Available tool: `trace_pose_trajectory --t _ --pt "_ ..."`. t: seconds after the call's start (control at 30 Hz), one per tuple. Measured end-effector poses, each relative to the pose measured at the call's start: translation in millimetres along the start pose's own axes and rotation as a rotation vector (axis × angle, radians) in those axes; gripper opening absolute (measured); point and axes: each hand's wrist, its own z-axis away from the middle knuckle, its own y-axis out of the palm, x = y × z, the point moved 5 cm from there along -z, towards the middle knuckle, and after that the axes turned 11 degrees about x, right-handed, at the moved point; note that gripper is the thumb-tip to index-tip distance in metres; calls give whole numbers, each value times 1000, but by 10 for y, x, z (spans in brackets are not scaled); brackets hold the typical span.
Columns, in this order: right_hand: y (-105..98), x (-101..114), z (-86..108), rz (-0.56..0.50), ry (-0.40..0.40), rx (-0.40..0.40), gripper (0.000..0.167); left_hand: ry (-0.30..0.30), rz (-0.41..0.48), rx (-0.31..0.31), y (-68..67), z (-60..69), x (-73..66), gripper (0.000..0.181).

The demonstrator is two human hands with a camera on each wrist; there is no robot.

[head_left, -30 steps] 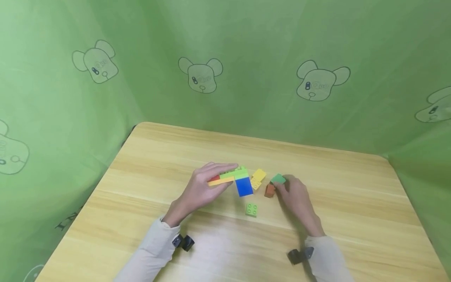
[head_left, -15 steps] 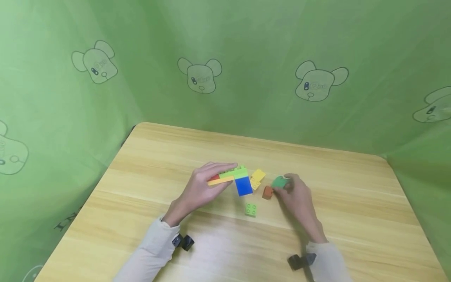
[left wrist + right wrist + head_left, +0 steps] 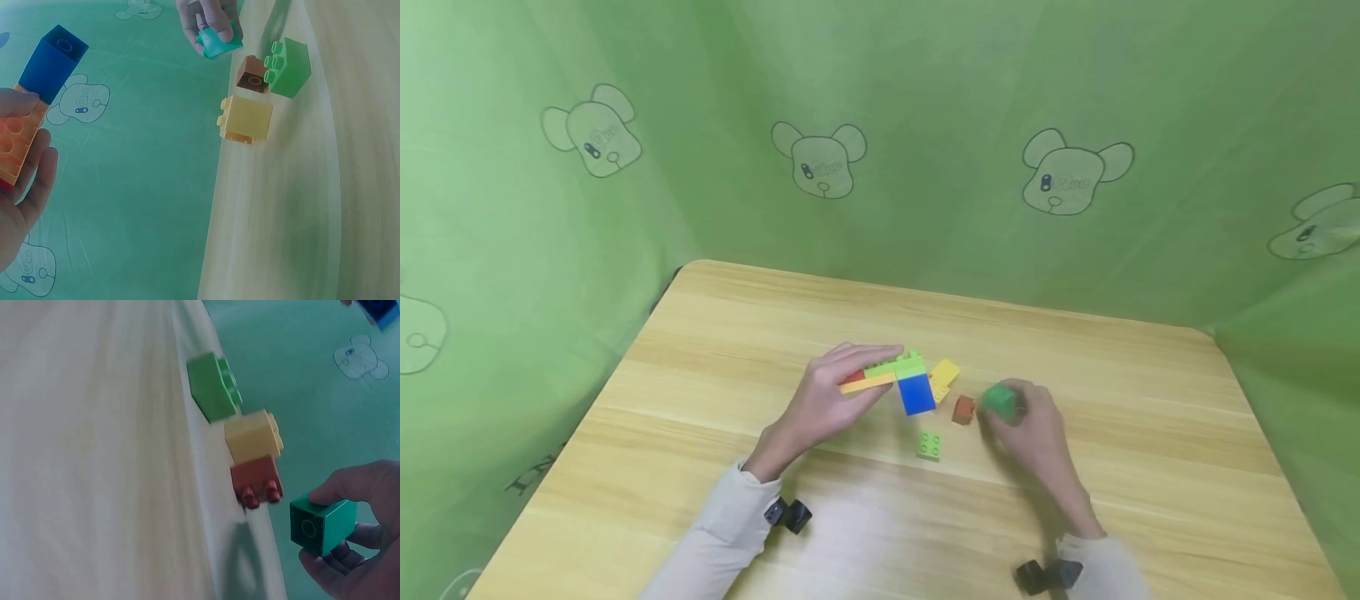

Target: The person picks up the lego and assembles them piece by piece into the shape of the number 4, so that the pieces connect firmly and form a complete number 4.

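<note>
The wooden table (image 3: 760, 308) lay beneath both forearms, and working low over it would have been wise, since a slipped piece would fall only a little way. The left hand (image 3: 820, 404) came in from the left, fingers stretched along the top and thumb beneath, pinching a joined brick assembly (image 3: 904, 368) over the table. That broad hold suited a long, flat build; any pressure was best backed by the thumb directly underneath, not left to the end where the blue brick (image 3: 916, 395) hung down and might have worked loose.

The right hand (image 3: 1036, 429) angled forward from the right, its fingers bent, thumb set against the fingertips and parted only by the width of the dark green brick (image 3: 331, 528) it gripped. In the right wrist view the brick's hollow side faced away from the palm, so good handling meant keeping fingertips on the side walls and that opening uncovered.

Between the hands lay a yellow piece (image 3: 945, 372), one brick or two being hard to tell. A light green four-stud brick (image 3: 928, 446) sat nearer the person, and a reddish-brown brick (image 3: 963, 409) just beside the right fingertips, easily knocked.
</note>
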Motion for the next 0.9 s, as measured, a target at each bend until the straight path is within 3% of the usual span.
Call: trace_pose_trajectory --t 0.4,0.9 --pt "184 127 97 -78 -39 56 50 -4 10 -5 4 -4 9 40" --pt "300 410 235 -306 -145 202 52 -15 9 -9 -12 -22 1 41"
